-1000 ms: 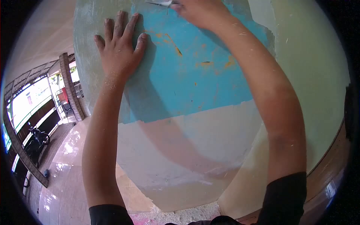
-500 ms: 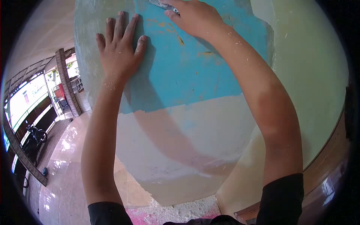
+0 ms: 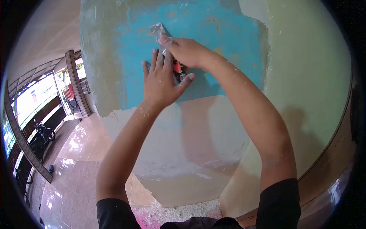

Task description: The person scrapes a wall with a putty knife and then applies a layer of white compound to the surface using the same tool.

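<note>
My right hand (image 3: 187, 51) is wrapped round a scraper (image 3: 157, 29) with a flat metal blade and a red and black handle. The blade, speckled with white residue, points up and left over the blue painted patch (image 3: 141, 87) of the wall. Just below and left of it, my left hand (image 3: 164, 78) has its fingers spread, close to the handle and in front of the blue patch. Whether its fingertips touch the tool I cannot tell. Bare pale wall (image 3: 160, 152) shows below the blue paint, along a ragged edge.
Greenish wall (image 3: 309, 76) stands on the right. White flakes (image 3: 183, 213) lie on the floor at the wall's foot. At the left are a tiled floor (image 3: 76, 175), a pillar (image 3: 76, 84) and a parked motorcycle (image 3: 44, 133).
My left hand has moved right across the blue patch, towards the scraper. My right hand and the scraper have come lower in view. The view has shifted slightly.
</note>
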Tool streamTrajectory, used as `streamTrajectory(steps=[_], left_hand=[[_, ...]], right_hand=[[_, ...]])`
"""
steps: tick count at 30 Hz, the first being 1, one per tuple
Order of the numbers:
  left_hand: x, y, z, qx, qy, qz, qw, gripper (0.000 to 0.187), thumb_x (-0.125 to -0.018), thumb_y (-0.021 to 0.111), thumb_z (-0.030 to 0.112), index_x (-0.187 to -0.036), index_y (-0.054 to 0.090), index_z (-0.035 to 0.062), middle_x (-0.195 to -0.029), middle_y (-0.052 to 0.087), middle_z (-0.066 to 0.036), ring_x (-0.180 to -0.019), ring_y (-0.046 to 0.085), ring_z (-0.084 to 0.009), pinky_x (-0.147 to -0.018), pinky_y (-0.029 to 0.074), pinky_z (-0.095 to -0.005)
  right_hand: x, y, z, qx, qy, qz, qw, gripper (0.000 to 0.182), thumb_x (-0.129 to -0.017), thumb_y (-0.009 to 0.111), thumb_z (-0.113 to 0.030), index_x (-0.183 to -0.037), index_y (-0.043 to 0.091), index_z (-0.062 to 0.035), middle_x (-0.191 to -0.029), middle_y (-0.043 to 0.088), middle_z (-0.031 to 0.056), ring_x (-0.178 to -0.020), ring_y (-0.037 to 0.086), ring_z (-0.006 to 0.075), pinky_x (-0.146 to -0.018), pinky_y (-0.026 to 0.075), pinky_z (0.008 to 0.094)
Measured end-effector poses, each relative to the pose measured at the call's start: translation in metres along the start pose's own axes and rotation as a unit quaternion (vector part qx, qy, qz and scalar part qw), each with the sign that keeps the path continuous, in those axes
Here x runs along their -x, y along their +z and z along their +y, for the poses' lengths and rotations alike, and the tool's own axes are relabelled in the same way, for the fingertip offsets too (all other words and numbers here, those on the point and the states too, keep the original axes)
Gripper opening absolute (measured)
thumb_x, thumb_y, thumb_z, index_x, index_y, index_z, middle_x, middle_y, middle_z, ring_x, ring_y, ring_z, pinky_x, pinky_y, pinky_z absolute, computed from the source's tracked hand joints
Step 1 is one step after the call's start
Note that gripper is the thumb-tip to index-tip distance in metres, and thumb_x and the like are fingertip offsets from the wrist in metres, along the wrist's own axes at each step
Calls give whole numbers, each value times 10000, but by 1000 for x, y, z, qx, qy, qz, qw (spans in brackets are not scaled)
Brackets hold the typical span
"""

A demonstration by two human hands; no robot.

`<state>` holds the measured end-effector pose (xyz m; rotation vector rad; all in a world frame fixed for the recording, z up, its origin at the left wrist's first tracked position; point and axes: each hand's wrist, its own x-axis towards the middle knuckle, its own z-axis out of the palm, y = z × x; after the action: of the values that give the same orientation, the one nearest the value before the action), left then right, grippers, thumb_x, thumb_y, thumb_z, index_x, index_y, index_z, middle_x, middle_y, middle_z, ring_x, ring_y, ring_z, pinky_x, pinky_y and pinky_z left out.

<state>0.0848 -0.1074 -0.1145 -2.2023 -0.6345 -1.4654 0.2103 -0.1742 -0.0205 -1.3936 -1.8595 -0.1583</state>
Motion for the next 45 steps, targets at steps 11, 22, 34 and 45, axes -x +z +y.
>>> streamTrajectory(steps=[11,22,34,45], left_hand=[[-7,-30,28,87,-126,-108,982,776,-917,557,130,-1598,192,52,-1096,674,-269,-941,670,-473,-790,525,-554],[-85,-55,-44,-48,-59,28,997,661,-978,502,201,-1594,263,218,-975,697,-299,-876,669,-504,-818,530,-578],[-101,-17,45,-97,-97,-43,990,674,-957,481,248,-1596,274,186,-992,712,-273,-884,678,-492,-808,527,-587],[-106,5,72,-154,-126,-58,978,758,-934,530,347,-1612,233,186,-970,724,-259,-913,701,-458,-813,552,-564]], right_hand=[[28,-27,17,37,-63,-16,997,685,-1052,384,-590,-1602,322,-186,-1182,688,144,-1028,656,263,-931,523,391],[23,-97,168,402,-137,405,810,549,-1005,521,-465,-1527,435,-321,-1568,434,67,-1468,336,328,-1190,216,617],[28,-95,179,379,-136,417,815,530,-984,544,-427,-1498,473,-316,-1617,367,40,-1502,286,317,-1208,132,655],[29,-95,183,364,-143,413,823,526,-971,558,-422,-1478,494,-296,-1607,382,54,-1500,293,328,-1210,133,658]])
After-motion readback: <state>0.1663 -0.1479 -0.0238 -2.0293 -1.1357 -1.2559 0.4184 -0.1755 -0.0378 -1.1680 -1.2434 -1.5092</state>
